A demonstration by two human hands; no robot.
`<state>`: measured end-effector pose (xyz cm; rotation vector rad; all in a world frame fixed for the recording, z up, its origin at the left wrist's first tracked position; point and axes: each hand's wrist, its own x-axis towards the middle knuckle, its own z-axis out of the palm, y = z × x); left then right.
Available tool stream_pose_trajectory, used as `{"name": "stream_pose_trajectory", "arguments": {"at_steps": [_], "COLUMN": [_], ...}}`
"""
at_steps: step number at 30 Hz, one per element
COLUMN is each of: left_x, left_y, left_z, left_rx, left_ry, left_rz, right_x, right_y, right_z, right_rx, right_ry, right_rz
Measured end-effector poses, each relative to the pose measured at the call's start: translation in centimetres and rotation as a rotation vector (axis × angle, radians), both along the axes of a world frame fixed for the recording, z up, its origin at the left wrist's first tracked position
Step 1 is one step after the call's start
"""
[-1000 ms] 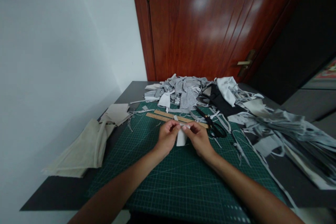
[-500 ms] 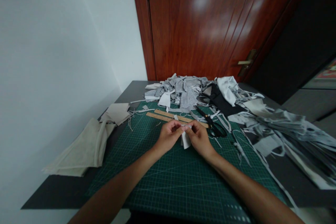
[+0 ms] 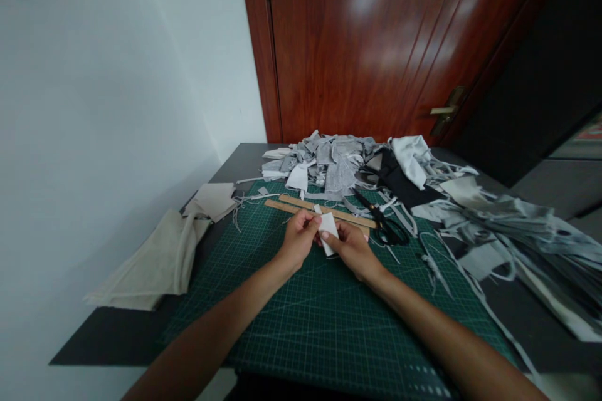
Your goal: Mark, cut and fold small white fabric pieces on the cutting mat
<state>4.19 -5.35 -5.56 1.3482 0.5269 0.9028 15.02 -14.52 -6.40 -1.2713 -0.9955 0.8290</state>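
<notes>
A small white piece of fabric (image 3: 328, 225) is held up between both hands above the green cutting mat (image 3: 301, 313). My left hand (image 3: 301, 235) pinches its left edge between thumb and fingers. On the other side my right hand (image 3: 350, 245) grips it, the thumb lying across the front and the fingers behind, partly hidden. Just beyond the hands lie two wooden rulers (image 3: 301, 203). Black-handled scissors (image 3: 388, 229) rest to the right of my right hand.
Grey and white fabric scraps (image 3: 329, 163) are heaped at the back. Black cloth (image 3: 399, 182) and bundled grey strips (image 3: 540, 232) lie on the right. Beige fabric (image 3: 155, 260) and pale squares (image 3: 211, 200) sit on the left, beside the wall.
The white fabric has turned and risen between the fingers, showing a flat face. My hands have moved slightly apart, the right thumb now across the fabric.
</notes>
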Motion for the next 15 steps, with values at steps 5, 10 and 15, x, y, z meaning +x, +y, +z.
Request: {"name": "stream_pose_trajectory", "arguments": {"at_steps": [5, 10, 15], "left_x": [0.2, -0.1, -0.4], "left_y": [0.0, 0.8, 1.4], "left_z": [-0.4, -0.1, 0.0], "left_rx": [0.101, 0.044, 0.067], "left_ry": [0.021, 0.069, 0.161], "left_rz": [0.058, -0.119, -0.325], "right_x": [0.3, 0.4, 0.1], "right_y": [0.0, -0.1, -0.3], "right_z": [-0.3, 0.2, 0.4], "right_rx": [-0.022, 0.022, 0.024], "right_ry": [-0.006, -0.029, -0.038], "right_rz": [-0.007, 0.029, 0.113]}}
